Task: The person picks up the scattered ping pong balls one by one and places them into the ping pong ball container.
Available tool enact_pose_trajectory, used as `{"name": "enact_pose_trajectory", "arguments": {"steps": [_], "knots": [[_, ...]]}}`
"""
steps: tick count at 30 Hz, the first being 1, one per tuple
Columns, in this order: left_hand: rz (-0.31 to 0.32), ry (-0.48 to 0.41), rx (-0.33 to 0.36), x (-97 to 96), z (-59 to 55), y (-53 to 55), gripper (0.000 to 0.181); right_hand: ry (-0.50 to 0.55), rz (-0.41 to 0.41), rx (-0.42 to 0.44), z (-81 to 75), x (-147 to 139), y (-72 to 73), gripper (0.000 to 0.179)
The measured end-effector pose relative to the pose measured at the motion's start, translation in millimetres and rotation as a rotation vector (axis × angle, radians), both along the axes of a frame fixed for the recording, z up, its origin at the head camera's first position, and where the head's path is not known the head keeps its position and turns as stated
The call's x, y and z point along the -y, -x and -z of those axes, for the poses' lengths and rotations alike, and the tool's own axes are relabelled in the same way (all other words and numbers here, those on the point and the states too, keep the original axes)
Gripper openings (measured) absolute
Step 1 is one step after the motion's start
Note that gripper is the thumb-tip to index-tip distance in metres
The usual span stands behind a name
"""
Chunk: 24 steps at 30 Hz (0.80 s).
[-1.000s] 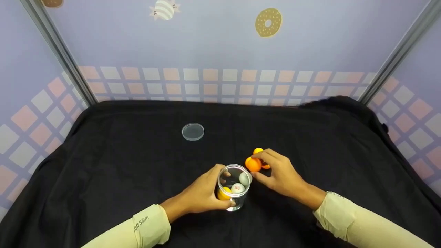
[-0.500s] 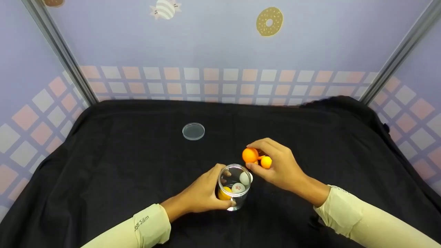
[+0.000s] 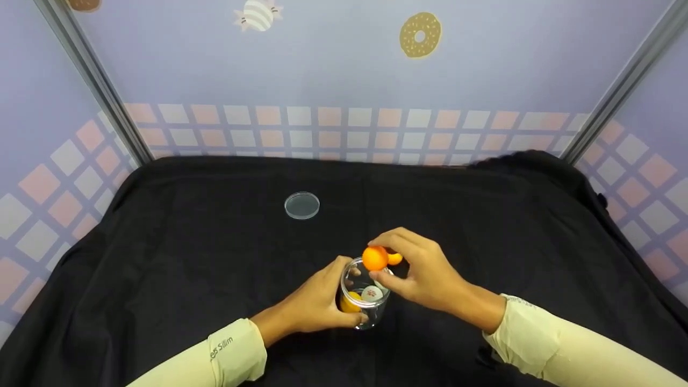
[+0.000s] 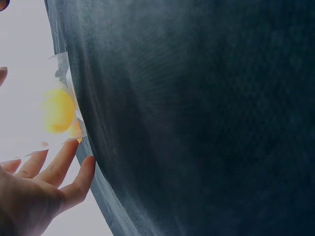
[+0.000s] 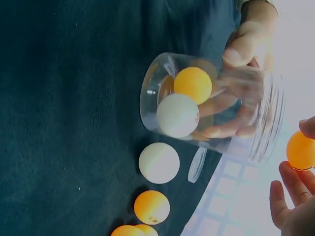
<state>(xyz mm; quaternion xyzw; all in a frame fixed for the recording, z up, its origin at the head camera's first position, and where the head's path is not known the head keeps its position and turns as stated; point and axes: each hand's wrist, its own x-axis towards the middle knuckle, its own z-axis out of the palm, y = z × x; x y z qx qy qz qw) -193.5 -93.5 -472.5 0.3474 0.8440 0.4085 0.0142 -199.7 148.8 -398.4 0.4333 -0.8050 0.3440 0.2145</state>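
My left hand [image 3: 314, 301] grips a clear plastic jar [image 3: 371, 317] round its side, and the jar stands without its lid on the black cloth. Inside it lie an orange-yellow ping-pong ball [image 5: 192, 85] and a white one [image 5: 177, 116] with a small red print. Over the far rim of the jar, my right hand [image 3: 422, 271] pinches an orange ping-pong ball [image 3: 374, 258] between thumb and fingers. Outside the jar, a white ball [image 5: 159, 162] and several orange balls [image 5: 152, 207] rest on the cloth; in the head view the right hand hides most of them.
A round clear lid [image 3: 302, 206] lies on the black cloth [image 3: 215, 231] behind the jar and to its left. Patterned lilac wall panels [image 3: 333, 64] close in the back and both sides of the table.
My right hand has picked up an orange ball from the group beside the jar and brought it left to above the rim. The left hand keeps its grip on the jar.
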Motion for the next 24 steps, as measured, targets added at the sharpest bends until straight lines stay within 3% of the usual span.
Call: {"name": "enact_pose_trajectory", "arguments": {"steps": [13,24], "knots": [[0.022,-0.011,-0.036,0.3,2.2,1.9,0.080,-0.021,-0.060,0.023,11.4,6,-11.3,0.036],[0.024,-0.023,-0.039,0.4,3.0,2.1,0.080,-0.043,-0.051,0.067,19.7,5,-13.9,0.036]]}}
